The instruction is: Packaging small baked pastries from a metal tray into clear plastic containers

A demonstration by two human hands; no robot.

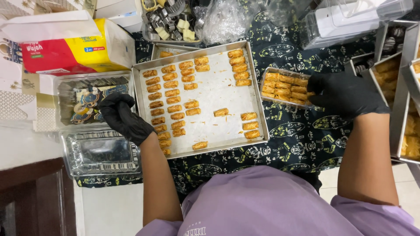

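Both my hands wear black gloves. My left hand (122,116) rests curled at the left rim of a metal baking tray (258,109), beside its leftmost column of golden pastry rolls (164,94); I see nothing in it. My right hand (343,94) grips the right end of a clear plastic box (284,87) packed with the same rolls, just right of the tray. More rolls lie in columns and singly across the tray's white lining.
Clear plastic lids (100,150) and a box (92,98) lie left of the tray. A red and yellow tissue pack (74,50) sits at the back left. Metal cutters (168,17) and crumpled plastic bags (225,19) are behind. Further trays of pastries (407,109) stand at the right.
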